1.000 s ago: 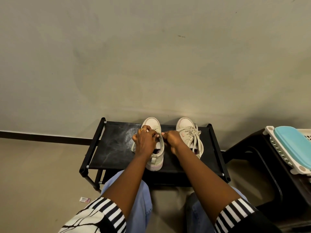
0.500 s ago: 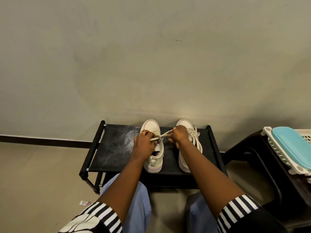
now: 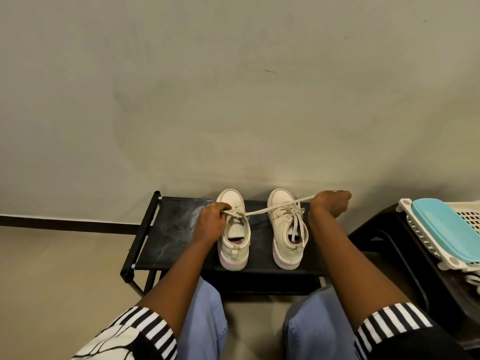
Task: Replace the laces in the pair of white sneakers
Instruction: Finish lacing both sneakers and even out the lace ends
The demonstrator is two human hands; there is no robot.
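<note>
Two white sneakers stand side by side on a black rack (image 3: 171,237), toes toward the wall. The left sneaker (image 3: 233,237) has an open tongue and almost no lacing. The right sneaker (image 3: 285,229) is laced, with loose ends hanging into it. My left hand (image 3: 211,222) rests on the left sneaker's near-toe eyelets and pinches the lace there. A white lace (image 3: 272,208) stretches taut from that shoe across the right sneaker. My right hand (image 3: 331,205) is closed on its far end, right of the right sneaker.
A dark plastic stool (image 3: 384,245) stands at the right with a white basket (image 3: 415,229) and a turquoise lid (image 3: 446,229) on it. The wall rises directly behind the rack. My knees in blue jeans sit just in front of it.
My right hand has drawn the lace out to the right, from beside my left hand to past the right sneaker. My left hand stayed on the left sneaker.
</note>
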